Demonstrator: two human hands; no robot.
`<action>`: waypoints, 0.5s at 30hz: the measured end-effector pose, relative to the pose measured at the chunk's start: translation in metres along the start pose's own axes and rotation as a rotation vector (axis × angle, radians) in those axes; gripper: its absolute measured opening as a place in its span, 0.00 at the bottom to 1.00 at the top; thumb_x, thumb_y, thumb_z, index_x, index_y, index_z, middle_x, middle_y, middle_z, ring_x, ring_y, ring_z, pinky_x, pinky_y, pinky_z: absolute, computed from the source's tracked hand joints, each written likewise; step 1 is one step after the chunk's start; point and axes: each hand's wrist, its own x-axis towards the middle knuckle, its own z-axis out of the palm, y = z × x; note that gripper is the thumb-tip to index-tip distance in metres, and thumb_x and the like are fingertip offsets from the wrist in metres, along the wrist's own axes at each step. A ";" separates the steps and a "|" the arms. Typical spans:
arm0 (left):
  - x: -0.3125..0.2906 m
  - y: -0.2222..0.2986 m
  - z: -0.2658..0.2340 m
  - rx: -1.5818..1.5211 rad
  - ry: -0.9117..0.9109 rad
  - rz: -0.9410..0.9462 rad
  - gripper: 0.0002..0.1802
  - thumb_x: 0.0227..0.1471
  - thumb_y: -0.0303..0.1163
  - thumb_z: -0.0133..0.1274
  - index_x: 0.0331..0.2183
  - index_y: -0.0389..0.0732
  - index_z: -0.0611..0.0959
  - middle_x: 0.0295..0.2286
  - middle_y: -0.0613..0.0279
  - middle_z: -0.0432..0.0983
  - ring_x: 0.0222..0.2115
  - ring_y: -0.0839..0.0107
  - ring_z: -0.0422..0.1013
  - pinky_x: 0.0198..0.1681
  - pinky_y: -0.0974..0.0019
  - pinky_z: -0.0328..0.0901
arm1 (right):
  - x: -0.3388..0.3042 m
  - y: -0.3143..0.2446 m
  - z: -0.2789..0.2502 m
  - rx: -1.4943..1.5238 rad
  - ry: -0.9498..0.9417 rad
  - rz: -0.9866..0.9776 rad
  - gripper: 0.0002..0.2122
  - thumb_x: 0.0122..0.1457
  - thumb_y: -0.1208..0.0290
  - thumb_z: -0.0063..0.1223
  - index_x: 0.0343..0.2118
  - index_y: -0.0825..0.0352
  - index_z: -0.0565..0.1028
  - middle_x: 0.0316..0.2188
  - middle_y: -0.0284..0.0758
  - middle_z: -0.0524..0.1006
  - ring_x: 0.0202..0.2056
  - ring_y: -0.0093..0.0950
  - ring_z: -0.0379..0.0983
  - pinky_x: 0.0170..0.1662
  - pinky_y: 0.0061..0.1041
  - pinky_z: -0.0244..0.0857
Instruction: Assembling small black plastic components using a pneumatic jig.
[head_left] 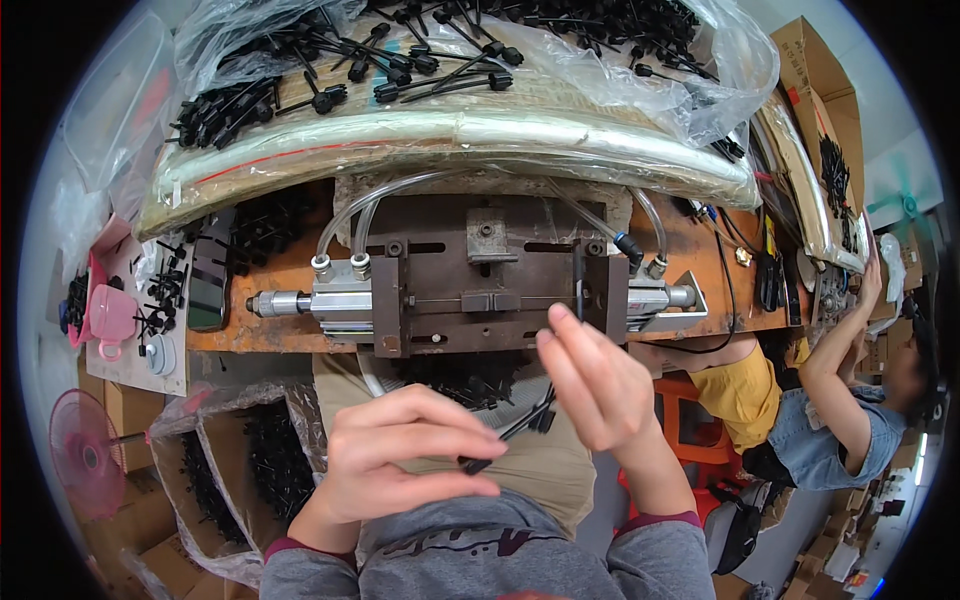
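My left hand (pixel 405 455) is low in front of the bench, thumb and fingers apart. In the gap between them a slim black plastic part (pixel 510 430) slants; I cannot tell whether the fingers touch it. My right hand (pixel 605 390) is raised at the front right of a brown metal clamping fixture (pixel 480 240), fingertips drawn together. Just beyond those tips, an upright black rod (pixel 578 275) stands against the fixture's right block, its lower end hidden by the fingers. A small dark block (pixel 490 301) sits mid-fixture on a thin rod.
Air cylinders (pixel 343 300) with clear hoses flank the fixture. Behind it, black parts (pixel 400 65) heap on a plastic-wrapped board. A phone (pixel 210 280) and pink cup (pixel 112 313) lie left. Lined boxes (pixel 275 450) of parts stand lower left; another person (pixel 840 420) works at right.
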 end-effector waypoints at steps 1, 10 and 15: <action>-0.002 0.003 -0.002 0.032 0.001 0.005 0.20 0.25 0.31 0.75 0.28 0.39 0.87 0.27 0.61 0.79 0.28 0.70 0.76 0.31 0.70 0.70 | 0.000 0.004 0.001 -0.001 0.014 0.029 0.10 0.51 0.79 0.54 0.36 0.77 0.77 0.41 0.49 0.77 0.33 0.35 0.78 0.38 0.26 0.76; 0.000 -0.032 0.025 0.577 0.084 0.127 0.16 0.38 0.21 0.66 0.34 0.32 0.83 0.44 0.50 0.76 0.29 0.69 0.76 0.35 0.72 0.72 | 0.015 0.009 -0.007 0.101 0.189 0.293 0.15 0.48 0.91 0.52 0.41 0.80 0.76 0.43 0.51 0.76 0.39 0.40 0.78 0.41 0.31 0.75; 0.009 -0.053 0.034 0.923 0.021 0.258 0.11 0.42 0.25 0.61 0.32 0.34 0.83 0.46 0.51 0.77 0.21 0.74 0.72 0.27 0.72 0.67 | 0.006 0.004 -0.006 0.082 0.132 0.329 0.16 0.48 0.91 0.51 0.42 0.79 0.76 0.44 0.51 0.76 0.41 0.40 0.78 0.43 0.31 0.75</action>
